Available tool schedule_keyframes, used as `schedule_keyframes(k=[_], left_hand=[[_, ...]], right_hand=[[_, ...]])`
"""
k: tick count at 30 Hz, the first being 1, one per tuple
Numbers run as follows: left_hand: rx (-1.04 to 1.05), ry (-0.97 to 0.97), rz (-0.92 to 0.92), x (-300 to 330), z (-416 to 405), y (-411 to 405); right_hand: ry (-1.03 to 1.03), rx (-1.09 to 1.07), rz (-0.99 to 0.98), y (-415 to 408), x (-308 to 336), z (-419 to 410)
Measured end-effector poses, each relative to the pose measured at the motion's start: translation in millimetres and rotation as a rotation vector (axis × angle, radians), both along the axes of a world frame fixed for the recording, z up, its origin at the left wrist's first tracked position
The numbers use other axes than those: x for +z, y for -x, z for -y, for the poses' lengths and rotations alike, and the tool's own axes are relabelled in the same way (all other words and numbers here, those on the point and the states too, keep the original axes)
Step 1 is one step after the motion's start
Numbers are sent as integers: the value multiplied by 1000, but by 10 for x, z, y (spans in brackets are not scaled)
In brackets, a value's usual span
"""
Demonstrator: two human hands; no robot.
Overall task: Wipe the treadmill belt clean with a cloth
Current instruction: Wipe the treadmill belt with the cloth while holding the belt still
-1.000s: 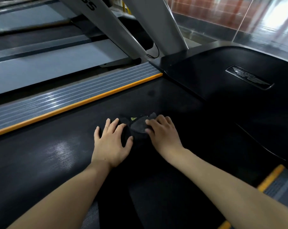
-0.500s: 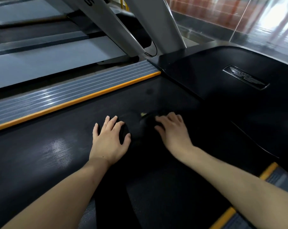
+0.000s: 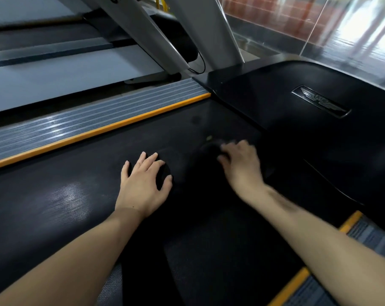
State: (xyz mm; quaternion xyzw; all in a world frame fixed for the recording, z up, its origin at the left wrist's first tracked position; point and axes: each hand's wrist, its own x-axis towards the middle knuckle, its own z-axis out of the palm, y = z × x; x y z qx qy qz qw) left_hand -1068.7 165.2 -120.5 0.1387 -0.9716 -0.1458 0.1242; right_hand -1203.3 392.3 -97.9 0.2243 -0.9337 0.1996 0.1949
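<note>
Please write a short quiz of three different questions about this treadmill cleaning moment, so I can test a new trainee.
1. True or false: the left hand lies on the treadmill belt with its fingers spread.
2. Which hand is on the dark cloth? A) left B) right C) both
3. Fill in: the stripe between the belt and the ribbed grey side rail has the colour ____.

Key
1. True.
2. B: the right hand covers the cloth near the black motor cover; it is blurred, so its grip cannot be judged.
3. Orange.
</note>
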Motion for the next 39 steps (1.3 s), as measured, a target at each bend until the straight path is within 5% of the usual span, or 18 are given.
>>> schedule_keyframes(k=[5, 13, 18, 21, 28, 35, 39], left_hand=[[-10, 21, 10, 10, 8, -19], [-30, 11, -1, 17, 5, -17], [-22, 22, -37, 56, -11, -43], [-50, 76, -21, 73, -28, -101], [-65, -6, 35, 109, -395, -404], [9, -26, 82, 6, -692, -637], [11, 4, 99, 24, -700, -618]], right_hand=[[19, 265, 41, -278, -101, 0], [23, -294, 61, 612, -6, -360], [35, 103, 52, -466, -159, 156], [11, 260, 65, -391, -58, 74], [-2, -301, 56, 676, -3, -552], [29, 183, 67, -669, -94, 67], [-16, 162, -5, -173, -55, -148]])
